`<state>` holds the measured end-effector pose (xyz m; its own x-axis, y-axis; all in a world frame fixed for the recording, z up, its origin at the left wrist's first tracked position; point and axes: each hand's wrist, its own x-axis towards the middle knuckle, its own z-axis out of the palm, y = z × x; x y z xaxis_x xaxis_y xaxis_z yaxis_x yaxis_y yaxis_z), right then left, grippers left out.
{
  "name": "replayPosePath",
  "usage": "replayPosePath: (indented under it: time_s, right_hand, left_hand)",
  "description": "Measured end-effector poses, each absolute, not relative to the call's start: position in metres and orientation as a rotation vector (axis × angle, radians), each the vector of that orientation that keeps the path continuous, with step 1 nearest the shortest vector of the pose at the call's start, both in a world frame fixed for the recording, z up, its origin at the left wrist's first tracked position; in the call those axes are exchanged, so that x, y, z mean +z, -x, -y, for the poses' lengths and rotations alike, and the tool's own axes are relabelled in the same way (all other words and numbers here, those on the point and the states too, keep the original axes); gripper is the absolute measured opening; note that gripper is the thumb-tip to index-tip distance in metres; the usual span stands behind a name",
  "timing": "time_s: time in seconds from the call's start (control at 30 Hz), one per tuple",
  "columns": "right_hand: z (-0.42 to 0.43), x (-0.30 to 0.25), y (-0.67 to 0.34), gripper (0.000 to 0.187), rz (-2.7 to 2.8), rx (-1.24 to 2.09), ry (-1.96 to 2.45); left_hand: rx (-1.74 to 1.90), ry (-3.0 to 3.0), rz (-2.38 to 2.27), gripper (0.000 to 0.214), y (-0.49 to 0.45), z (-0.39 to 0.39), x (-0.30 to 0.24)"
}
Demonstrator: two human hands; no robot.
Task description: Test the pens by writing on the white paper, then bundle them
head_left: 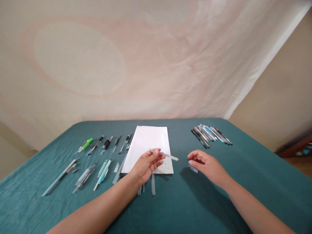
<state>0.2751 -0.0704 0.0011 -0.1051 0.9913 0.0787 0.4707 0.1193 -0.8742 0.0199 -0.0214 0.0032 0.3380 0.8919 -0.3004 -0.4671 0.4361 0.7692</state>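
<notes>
My left hand (148, 166) is closed in a pinch on a slim translucent pen barrel (172, 157), which points to the right above the white paper (151, 138). To the right of the paper, over the green cloth, my right hand (208, 166) has its fingertips closed on a small clear pen cap (193, 169). A dark bit shows at the fingertips, and the rest of the cap is hidden by the fingers. The two hands are apart. Below the left hand, clear pen parts (153, 185) stick out past the paper's near edge.
A row of pens (97, 145) and pen parts lies at the left, with a green pen (86, 144) among them. Nearer are turquoise pens (104, 172) and a long grey pen (58, 178). A pile of pens (209, 133) lies back right on the green tablecloth (255, 182).
</notes>
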Motion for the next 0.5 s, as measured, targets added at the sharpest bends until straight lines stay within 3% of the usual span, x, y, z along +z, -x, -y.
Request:
replayPosePath:
  time_s: [0.5]
  right_hand:
    - [0.081, -0.002, -0.253, 0.017, 1.654, 0.733, 1.403]
  left_hand:
    - [0.954, -0.612, -0.822, 0.016, -0.03, 0.035, 0.008]
